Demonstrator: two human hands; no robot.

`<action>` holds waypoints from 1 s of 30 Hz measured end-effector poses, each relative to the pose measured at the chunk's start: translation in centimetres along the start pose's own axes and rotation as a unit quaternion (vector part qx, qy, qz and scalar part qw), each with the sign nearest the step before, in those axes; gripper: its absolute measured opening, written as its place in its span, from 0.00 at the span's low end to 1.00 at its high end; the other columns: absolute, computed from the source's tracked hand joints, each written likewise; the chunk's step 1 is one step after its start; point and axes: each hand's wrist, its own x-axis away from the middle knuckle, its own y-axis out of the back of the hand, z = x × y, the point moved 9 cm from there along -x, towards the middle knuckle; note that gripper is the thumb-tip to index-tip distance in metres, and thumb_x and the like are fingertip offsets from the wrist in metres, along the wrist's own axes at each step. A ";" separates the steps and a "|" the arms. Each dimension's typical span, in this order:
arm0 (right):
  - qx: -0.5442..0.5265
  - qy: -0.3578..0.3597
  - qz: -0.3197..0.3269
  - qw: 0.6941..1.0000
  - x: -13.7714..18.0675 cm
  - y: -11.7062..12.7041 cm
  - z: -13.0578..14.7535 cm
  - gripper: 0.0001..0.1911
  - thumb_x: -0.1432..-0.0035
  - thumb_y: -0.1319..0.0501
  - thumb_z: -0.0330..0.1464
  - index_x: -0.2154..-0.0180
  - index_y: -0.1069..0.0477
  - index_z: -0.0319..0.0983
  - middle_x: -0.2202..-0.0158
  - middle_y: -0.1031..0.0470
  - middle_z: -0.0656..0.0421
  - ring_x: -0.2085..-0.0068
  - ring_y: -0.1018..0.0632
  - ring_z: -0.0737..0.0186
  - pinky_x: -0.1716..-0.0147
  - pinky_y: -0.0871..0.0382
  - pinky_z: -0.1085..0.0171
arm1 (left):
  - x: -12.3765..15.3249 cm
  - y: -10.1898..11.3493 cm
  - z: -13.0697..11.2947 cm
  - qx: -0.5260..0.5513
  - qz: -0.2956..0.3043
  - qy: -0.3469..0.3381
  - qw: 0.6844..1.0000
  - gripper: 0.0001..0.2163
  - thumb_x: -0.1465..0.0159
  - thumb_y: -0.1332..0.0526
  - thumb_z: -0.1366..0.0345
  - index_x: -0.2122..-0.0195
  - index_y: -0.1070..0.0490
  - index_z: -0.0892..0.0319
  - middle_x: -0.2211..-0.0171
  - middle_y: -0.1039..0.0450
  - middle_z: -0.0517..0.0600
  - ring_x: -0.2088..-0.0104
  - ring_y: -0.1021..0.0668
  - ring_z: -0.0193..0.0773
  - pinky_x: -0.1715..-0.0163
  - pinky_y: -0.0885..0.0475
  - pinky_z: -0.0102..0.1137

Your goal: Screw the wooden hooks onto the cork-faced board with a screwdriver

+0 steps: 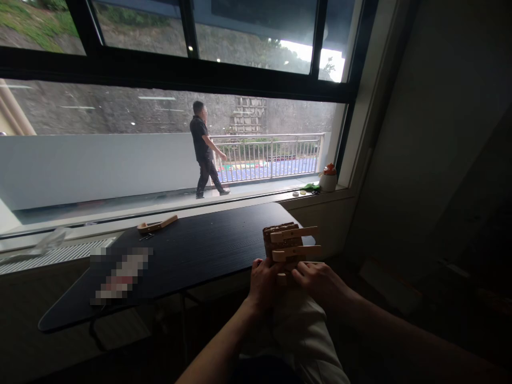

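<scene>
In the head view a brown, box-like piece (283, 232) is held above my lap at the near right edge of the dark table. Two light wooden hook-shaped pieces, an upper one (294, 233) and a lower one (296, 252), lie across it and stick out to the right. My left hand (262, 280) has its fingers wrapped round the brown piece's near left side. At the near right, my right hand (316, 274) is closed on a third light wooden piece (281, 278), mostly hidden by the fingers. The exact kind of the brown piece is unclear.
On the dark table (208, 240) lie another hook-shaped wooden piece (158, 224), small screws (147, 236) and a blurred-out packet (123, 274). The windowsill carries a white bottle with an orange top (328, 178) and tape rolls (299, 193). A person (204, 149) walks outside.
</scene>
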 end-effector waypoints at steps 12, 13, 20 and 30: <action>-0.131 -0.116 0.011 0.985 0.3 -0.4 -1.9 0.09 0.44 0.47 0.29 0.62 0.31 0.41 0.66 0.26 0.58 0.65 0.24 0.62 0.69 0.38 0.66 | 0.1 0.4 -0.2 0.013 -0.016 0.001 1.000 0.18 0.42 0.40 0.65 0.49 0.31 0.47 0.57 0.28 0.51 0.57 0.27 0.42 0.53 0.41 0.37; -0.112 -0.102 0.009 0.988 0.2 -0.2 -1.4 0.10 0.44 0.47 0.27 0.62 0.31 0.41 0.66 0.26 0.58 0.66 0.24 0.62 0.70 0.39 0.66 | 0.1 0.4 -0.1 0.012 -0.015 0.001 1.000 0.18 0.42 0.40 0.65 0.49 0.31 0.47 0.57 0.28 0.51 0.57 0.27 0.42 0.53 0.41 0.37; -0.052 -0.046 0.002 0.998 -0.1 -1.0 0.3 0.10 0.43 0.50 0.24 0.66 0.31 0.37 0.67 0.28 0.56 0.69 0.25 0.63 0.74 0.41 0.66 | 0.1 0.2 0.1 0.001 -0.010 0.002 1.000 0.18 0.43 0.41 0.65 0.50 0.30 0.48 0.58 0.28 0.51 0.58 0.27 0.42 0.54 0.41 0.37; -0.177 -0.142 -0.006 0.974 0.3 -0.9 -2.5 0.09 0.43 0.47 0.32 0.63 0.29 0.42 0.65 0.26 0.60 0.64 0.24 0.62 0.67 0.38 0.66 | 0.1 0.3 -0.2 -0.004 -0.017 0.000 1.000 0.18 0.42 0.41 0.66 0.49 0.31 0.48 0.57 0.28 0.51 0.57 0.27 0.42 0.54 0.40 0.37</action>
